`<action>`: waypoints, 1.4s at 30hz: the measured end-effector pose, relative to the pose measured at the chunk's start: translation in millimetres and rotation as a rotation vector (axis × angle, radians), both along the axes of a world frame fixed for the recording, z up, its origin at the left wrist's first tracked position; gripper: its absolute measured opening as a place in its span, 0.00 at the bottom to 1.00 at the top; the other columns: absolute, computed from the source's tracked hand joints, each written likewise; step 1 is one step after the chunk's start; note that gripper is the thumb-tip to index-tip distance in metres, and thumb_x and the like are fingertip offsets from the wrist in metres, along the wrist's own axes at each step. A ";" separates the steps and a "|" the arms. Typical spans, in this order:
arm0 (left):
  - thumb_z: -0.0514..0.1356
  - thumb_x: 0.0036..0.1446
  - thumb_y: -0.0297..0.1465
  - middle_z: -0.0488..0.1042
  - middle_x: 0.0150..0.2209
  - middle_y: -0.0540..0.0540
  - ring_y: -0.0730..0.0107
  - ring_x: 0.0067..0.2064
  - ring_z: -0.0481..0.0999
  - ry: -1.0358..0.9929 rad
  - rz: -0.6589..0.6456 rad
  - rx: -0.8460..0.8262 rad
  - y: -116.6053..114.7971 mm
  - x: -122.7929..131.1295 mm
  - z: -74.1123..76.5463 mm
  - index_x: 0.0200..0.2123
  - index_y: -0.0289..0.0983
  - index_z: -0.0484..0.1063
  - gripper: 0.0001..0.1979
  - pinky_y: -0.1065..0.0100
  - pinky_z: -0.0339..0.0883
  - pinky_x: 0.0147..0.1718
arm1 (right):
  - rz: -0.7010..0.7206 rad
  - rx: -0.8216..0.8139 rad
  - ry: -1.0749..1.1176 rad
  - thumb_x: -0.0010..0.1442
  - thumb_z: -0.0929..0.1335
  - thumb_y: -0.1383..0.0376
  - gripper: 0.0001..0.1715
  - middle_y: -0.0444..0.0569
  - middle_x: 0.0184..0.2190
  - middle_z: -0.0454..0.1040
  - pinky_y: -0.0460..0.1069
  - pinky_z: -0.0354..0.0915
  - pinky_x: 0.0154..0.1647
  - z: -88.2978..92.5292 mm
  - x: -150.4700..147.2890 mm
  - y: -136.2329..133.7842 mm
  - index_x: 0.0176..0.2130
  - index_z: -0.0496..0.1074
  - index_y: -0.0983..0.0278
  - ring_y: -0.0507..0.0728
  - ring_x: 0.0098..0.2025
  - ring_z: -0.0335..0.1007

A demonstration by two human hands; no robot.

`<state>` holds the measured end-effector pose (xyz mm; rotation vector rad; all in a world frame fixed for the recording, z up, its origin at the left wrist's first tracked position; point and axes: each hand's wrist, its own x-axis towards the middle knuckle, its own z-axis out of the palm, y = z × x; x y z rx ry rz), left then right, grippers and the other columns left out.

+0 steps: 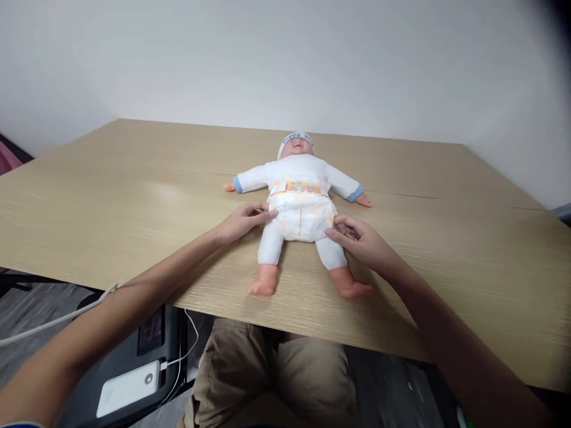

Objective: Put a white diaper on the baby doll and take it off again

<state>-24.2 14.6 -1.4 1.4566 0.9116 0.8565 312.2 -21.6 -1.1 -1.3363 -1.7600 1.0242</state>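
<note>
A baby doll (300,166) in a white suit with blue cuffs and a printed hat lies on its back, feet toward me. Around its hips is a white diaper (303,217) with an orange patterned waistband. My left hand (250,220) pinches the diaper's edge at the left leg opening, thumb on top. At the opposite leg opening, my right hand (354,235) has its thumb and curled fingers closed on the diaper's edge. The fingertips of both hands are partly hidden behind the diaper.
The doll rests on a wooden table (134,208) against a white wall. Below the front edge at left, a white power bank (128,387) with a cable and a dark phone (150,334) lie on a black seat. A pale cable (57,321) crosses my left forearm.
</note>
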 end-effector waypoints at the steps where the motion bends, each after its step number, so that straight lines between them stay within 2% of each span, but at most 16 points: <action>1: 0.72 0.64 0.52 0.80 0.41 0.43 0.63 0.41 0.76 0.009 0.000 0.007 -1.1 -1.2 0.0 0.40 0.40 0.79 0.21 0.60 0.69 0.42 | -0.005 -0.004 -0.010 0.64 0.77 0.36 0.30 0.42 0.32 0.68 0.53 0.63 0.36 1.6 1.6 -4.9 0.47 0.79 0.56 0.58 0.34 0.65; 4: 0.71 0.67 0.51 0.82 0.45 0.42 0.63 0.41 0.77 0.076 0.019 0.042 -3.7 -9.5 1.5 0.47 0.40 0.81 0.20 0.60 0.68 0.42 | -0.022 -0.019 -0.068 0.67 0.77 0.38 0.30 0.43 0.33 0.72 0.54 0.66 0.35 9.4 9.0 -21.4 0.57 0.81 0.54 0.59 0.33 0.67; 8: 0.67 0.70 0.50 0.82 0.55 0.41 0.60 0.47 0.78 0.235 0.154 0.242 3.6 -28.5 7.6 0.50 0.41 0.79 0.19 0.58 0.70 0.49 | -0.091 0.056 -0.134 0.68 0.76 0.38 0.32 0.49 0.40 0.80 0.57 0.73 0.43 18.0 28.1 -23.2 0.58 0.82 0.56 0.62 0.39 0.77; 12: 0.67 0.71 0.48 0.79 0.58 0.37 0.49 0.60 0.73 0.590 0.323 0.649 37.9 -41.8 12.5 0.56 0.40 0.76 0.20 0.50 0.66 0.62 | -0.258 0.351 -0.324 0.66 0.75 0.40 0.32 0.58 0.50 0.84 0.66 0.75 0.57 15.9 50.8 21.9 0.57 0.80 0.59 0.70 0.50 0.82; 14: 0.69 0.69 0.48 0.76 0.63 0.33 0.41 0.66 0.68 0.807 0.355 0.736 63.4 -41.8 12.2 0.62 0.37 0.74 0.28 0.44 0.61 0.67 | -0.273 0.476 -0.462 0.66 0.74 0.41 0.35 0.63 0.58 0.82 0.71 0.71 0.66 13.3 57.8 56.1 0.61 0.78 0.60 0.75 0.59 0.79; 17: 0.73 0.64 0.48 0.72 0.67 0.26 0.33 0.68 0.66 1.004 0.316 0.662 98.8 -33.6 8.6 0.67 0.31 0.71 0.38 0.40 0.59 0.68 | -0.181 0.496 -0.571 0.64 0.74 0.42 0.46 0.69 0.69 0.76 0.74 0.65 0.73 11.2 57.2 103.0 0.69 0.73 0.65 0.81 0.70 0.71; 19: 0.73 0.64 0.49 0.74 0.65 0.25 0.31 0.67 0.68 1.051 0.292 0.593 113.9 -24.6 5.6 0.67 0.30 0.71 0.39 0.40 0.60 0.66 | -0.091 0.442 -0.584 0.64 0.74 0.41 0.46 0.68 0.68 0.77 0.71 0.68 0.69 11.5 48.8 123.9 0.69 0.73 0.66 0.80 0.67 0.74; 22: 0.69 0.68 0.49 0.80 0.59 0.25 0.32 0.63 0.74 1.057 0.324 0.535 120.4 -8.7 3.5 0.65 0.30 0.73 0.34 0.43 0.63 0.63 | -0.028 0.381 -0.592 0.69 0.71 0.45 0.31 0.64 0.58 0.84 0.64 0.73 0.59 13.2 27.9 137.7 0.58 0.79 0.64 0.75 0.57 0.80; 26: 0.65 0.73 0.44 0.82 0.55 0.25 0.38 0.55 0.82 0.992 0.350 0.410 101.7 12.1 11.4 0.60 0.29 0.74 0.25 0.51 0.68 0.53 | -0.176 0.281 -0.626 0.68 0.71 0.53 0.20 0.64 0.54 0.86 0.61 0.74 0.53 19.0 1.6 128.6 0.50 0.82 0.63 0.75 0.53 0.82; 30: 0.67 0.72 0.45 0.82 0.52 0.30 0.44 0.50 0.83 0.876 0.409 0.343 41.6 21.8 30.6 0.57 0.31 0.72 0.24 0.53 0.70 0.49 | -0.248 0.236 -0.510 0.66 0.72 0.58 0.28 0.62 0.60 0.85 0.63 0.74 0.55 37.8 1.4 86.6 0.62 0.81 0.64 0.75 0.57 0.81; 32: 0.66 0.72 0.49 0.82 0.52 0.33 0.46 0.49 0.83 0.780 0.417 0.366 -11.6 20.2 38.0 0.59 0.33 0.70 0.26 0.51 0.72 0.49 | -0.193 0.238 -0.447 0.66 0.71 0.59 0.32 0.59 0.62 0.84 0.63 0.73 0.57 51.6 13.1 55.2 0.67 0.79 0.62 0.73 0.58 0.81; 34: 0.65 0.72 0.50 0.81 0.53 0.35 0.48 0.49 0.83 0.643 0.378 0.426 -80.3 15.3 37.5 0.61 0.37 0.69 0.27 0.51 0.74 0.48 | -0.122 0.260 -0.415 0.65 0.73 0.57 0.33 0.56 0.60 0.86 0.62 0.73 0.54 64.9 30.3 18.8 0.67 0.80 0.58 0.71 0.55 0.82; 36: 0.67 0.70 0.46 0.82 0.53 0.37 0.49 0.48 0.83 0.542 0.310 0.404 -158.3 8.0 25.5 0.67 0.42 0.67 0.29 0.51 0.78 0.47 | 0.011 0.278 -0.398 0.68 0.73 0.51 0.32 0.54 0.57 0.86 0.61 0.75 0.51 75.2 49.4 -23.0 0.67 0.80 0.54 0.69 0.50 0.83; 38: 0.70 0.67 0.44 0.84 0.51 0.40 0.48 0.48 0.84 0.496 0.188 0.239 -235.2 -1.1 2.6 0.72 0.51 0.68 0.33 0.50 0.81 0.47 | 0.133 0.266 -0.351 0.71 0.73 0.48 0.26 0.52 0.53 0.87 0.59 0.78 0.48 80.6 65.5 -70.9 0.64 0.82 0.48 0.68 0.48 0.85; 40: 0.70 0.66 0.46 0.86 0.48 0.41 0.48 0.48 0.86 0.474 0.036 0.106 -301.1 -11.6 -26.1 0.71 0.59 0.74 0.31 0.52 0.84 0.46 | 0.222 0.168 -0.365 0.68 0.77 0.51 0.32 0.52 0.60 0.85 0.61 0.81 0.53 80.4 72.4 -123.3 0.69 0.78 0.42 0.72 0.57 0.84; 42: 0.70 0.63 0.48 0.88 0.44 0.41 0.42 0.49 0.88 0.505 -0.003 0.036 -350.2 -23.2 -54.2 0.69 0.63 0.79 0.31 0.51 0.86 0.45 | 0.359 0.099 -0.330 0.64 0.78 0.55 0.38 0.53 0.61 0.84 0.63 0.81 0.58 73.0 66.2 -173.7 0.70 0.76 0.37 0.75 0.60 0.84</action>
